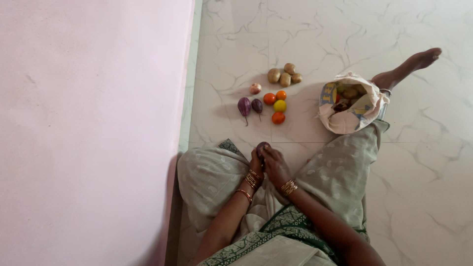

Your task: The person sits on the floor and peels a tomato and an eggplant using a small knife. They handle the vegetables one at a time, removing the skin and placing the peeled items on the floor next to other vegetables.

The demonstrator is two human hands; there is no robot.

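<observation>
I sit on a marble floor with both hands together in front of my lap. My left hand (pixel 255 165) and my right hand (pixel 275 165) hold a small purple brinjal (pixel 261 147) between them. Ahead on the floor lie two more purple brinjals (pixel 250 105), a pale onion (pixel 254 88), several round tomatoes (pixel 277 105) in orange, red and yellow, and a cluster of brown potatoes (pixel 284 75). To the right stands an open cloth bag (pixel 347 122) with more vegetables inside.
A pink wall (pixel 88 123) fills the left side, meeting the floor along a pale skirting. My outstretched leg and bare foot (pixel 409 64) lie beside the bag. White veined floor tiles (pixel 428 162) extend to the right.
</observation>
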